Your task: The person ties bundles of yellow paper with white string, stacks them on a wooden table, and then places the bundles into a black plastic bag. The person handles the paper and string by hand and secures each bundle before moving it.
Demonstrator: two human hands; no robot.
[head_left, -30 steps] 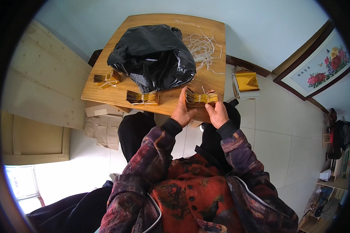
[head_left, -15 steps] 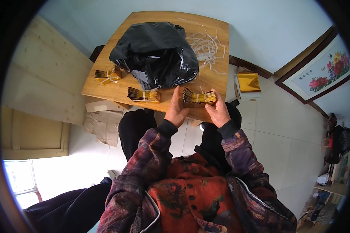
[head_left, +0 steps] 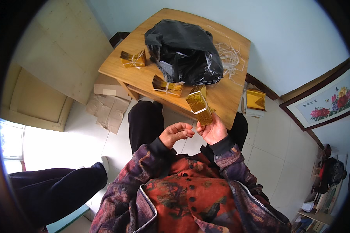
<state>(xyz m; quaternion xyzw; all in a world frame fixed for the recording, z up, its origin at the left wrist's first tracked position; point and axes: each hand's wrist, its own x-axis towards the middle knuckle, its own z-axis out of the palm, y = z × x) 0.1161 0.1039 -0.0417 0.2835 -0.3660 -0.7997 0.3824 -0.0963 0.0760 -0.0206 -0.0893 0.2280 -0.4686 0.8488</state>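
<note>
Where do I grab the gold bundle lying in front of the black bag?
Probably the middle of the gold bundle, at the white tie, from the near side of the table: that side is open, the black bag sits behind, and its top edges splay.

Black plastic bag [head_left: 181, 50] blocks tabletop [head_left: 122, 75] middle. Left of bag: tied gold-paper bundle [head_left: 133, 59]; near side: second bundle [head_left: 168, 87], passage between. Right of bag: tangled white strings [head_left: 228, 56]. Near-right: held bundle [head_left: 200, 104].
</note>
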